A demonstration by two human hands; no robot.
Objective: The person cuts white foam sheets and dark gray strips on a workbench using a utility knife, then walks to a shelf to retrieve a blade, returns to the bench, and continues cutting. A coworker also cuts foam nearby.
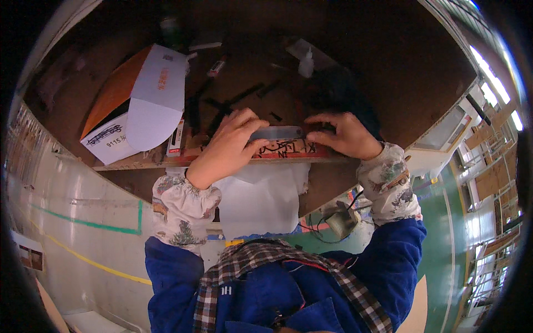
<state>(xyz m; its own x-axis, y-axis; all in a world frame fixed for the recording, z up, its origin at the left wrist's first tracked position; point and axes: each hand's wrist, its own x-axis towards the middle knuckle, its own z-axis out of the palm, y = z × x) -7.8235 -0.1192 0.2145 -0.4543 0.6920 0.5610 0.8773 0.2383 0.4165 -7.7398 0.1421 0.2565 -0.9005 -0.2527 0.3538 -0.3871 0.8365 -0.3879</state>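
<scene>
A flat grey bar with a rounded right end lies near the front edge of the brown bench, between my hands. My left hand is closed over its left end, thumb below and fingers above. Beside the right end, my right hand has thumb and forefinger apart, with nothing seen between them. Under the bar is a red-edged strip with dark handwritten marks. Dark strips are scattered just beyond my left hand.
An opened white carton with an orange side stands at the left. Small white-and-orange packets lie near it. Farther back is a white nozzle bottle. A dark bundle sits beyond my right hand; white sheeting hangs below the bench edge.
</scene>
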